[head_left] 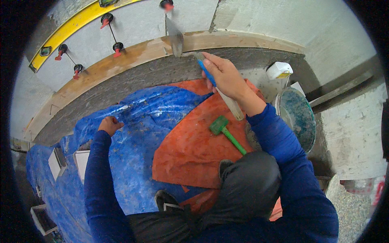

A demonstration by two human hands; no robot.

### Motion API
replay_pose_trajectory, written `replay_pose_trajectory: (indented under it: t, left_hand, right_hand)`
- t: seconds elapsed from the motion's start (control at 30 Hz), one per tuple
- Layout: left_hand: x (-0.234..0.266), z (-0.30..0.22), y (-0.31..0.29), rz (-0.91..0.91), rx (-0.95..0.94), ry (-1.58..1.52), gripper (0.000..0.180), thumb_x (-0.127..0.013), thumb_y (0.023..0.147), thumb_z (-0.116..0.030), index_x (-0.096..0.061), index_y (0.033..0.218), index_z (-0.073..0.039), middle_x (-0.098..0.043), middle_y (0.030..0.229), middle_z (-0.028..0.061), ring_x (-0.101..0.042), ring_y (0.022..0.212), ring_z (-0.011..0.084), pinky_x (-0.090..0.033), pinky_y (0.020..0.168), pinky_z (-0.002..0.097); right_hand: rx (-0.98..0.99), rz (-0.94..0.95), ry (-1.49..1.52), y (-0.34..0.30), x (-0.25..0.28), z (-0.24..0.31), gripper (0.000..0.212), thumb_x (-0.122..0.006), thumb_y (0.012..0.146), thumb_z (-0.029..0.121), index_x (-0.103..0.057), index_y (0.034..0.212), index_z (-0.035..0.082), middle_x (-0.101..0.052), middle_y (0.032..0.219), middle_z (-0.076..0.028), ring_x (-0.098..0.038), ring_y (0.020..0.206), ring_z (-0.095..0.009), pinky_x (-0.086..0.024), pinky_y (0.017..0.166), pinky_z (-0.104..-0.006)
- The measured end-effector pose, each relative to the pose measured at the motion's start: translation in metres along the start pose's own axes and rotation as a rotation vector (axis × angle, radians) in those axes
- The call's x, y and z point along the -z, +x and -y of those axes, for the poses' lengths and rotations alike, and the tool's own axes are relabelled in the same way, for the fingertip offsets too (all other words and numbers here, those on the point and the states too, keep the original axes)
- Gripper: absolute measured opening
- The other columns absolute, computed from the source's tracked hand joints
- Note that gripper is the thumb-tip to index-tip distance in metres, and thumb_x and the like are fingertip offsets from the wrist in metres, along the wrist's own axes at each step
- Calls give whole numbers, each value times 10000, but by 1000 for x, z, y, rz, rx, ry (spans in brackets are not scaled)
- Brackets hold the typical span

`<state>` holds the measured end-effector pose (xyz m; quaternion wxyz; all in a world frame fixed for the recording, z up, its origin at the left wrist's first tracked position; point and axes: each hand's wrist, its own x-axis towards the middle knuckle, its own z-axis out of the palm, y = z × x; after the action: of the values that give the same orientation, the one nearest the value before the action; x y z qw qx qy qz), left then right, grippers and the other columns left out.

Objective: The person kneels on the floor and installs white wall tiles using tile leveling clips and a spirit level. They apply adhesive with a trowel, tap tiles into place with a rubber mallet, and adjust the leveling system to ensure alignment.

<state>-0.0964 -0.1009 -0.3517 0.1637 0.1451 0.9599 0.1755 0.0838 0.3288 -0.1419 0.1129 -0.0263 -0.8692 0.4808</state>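
My right hand (229, 79) is closed around the handle of a trowel (231, 104), which is blue near the neck and pale toward its butt. Its grey blade, smeared by motion, points up and away across a wooden strip (142, 49), over a joint between the pale wall tiles (190, 18). Over the blue tarp (135, 152), my left hand (110, 125) hovers with its fingers curled in, and nothing shows in them. A green mallet (219, 124) lies on the orange sheet (182, 158) below my right hand.
A yellow spirit level (60, 37) leans along the tiles at the upper left. Black and red tile clamps (106, 20) sit across joints. To the right stand a bucket (298, 119) and a white plastic container (279, 70). Tile offcuts (57, 163) lie left.
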Motion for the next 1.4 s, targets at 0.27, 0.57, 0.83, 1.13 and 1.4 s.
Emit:
replay_pose_trajectory:
  t: [0.27, 0.57, 0.83, 1.13, 1.4]
  left_hand:
    - [0, 4, 3, -60, -34, 12, 412, -864, 701, -366, -708, 803, 2, -717, 803, 192, -701, 767, 316, -549, 729, 415]
    - [-1, 6, 4, -52, -34, 17, 402, -862, 705, -356, -694, 792, -1, -705, 789, 195, -694, 765, 322, -538, 726, 423]
    - [-1, -2, 5, -65, -88, 6, 410, -850, 739, -360, -684, 771, 13, -688, 744, 181, -669, 699, 292, -521, 677, 425]
    - [0, -6, 6, -43, -68, 51, 418, -852, 754, -363, -696, 817, 20, -684, 746, 179, -658, 694, 289, -514, 673, 421]
    - [-2, -8, 9, -68, -56, -1, 426, -845, 735, -389, -686, 780, 4, -699, 762, 200, -702, 751, 324, -533, 707, 437]
  right_hand:
    - [1, -6, 33, -8, -3, -1, 499, -480, 1065, 298, -471, 1454, -14, -610, 786, -40, -584, 557, -111, -476, 474, -262]
    - [-76, -9, 63, -17, 2, 2, 470, -470, 1068, 282, -498, 1437, -7, -608, 786, -41, -586, 560, -110, -469, 464, -264]
    - [-73, 31, 27, -12, 1, 5, 486, -467, 1067, 271, -472, 1448, -30, -614, 823, -49, -577, 570, -107, -477, 469, -259]
    - [-167, 74, 59, -14, -6, -5, 475, -479, 1062, 275, -493, 1430, -24, -615, 815, -44, -595, 568, -119, -479, 464, -260]
    - [-197, 91, -25, -43, 23, -5, 384, -482, 1024, 210, -598, 1304, -27, -688, 850, -139, -653, 609, -188, -532, 546, -337]
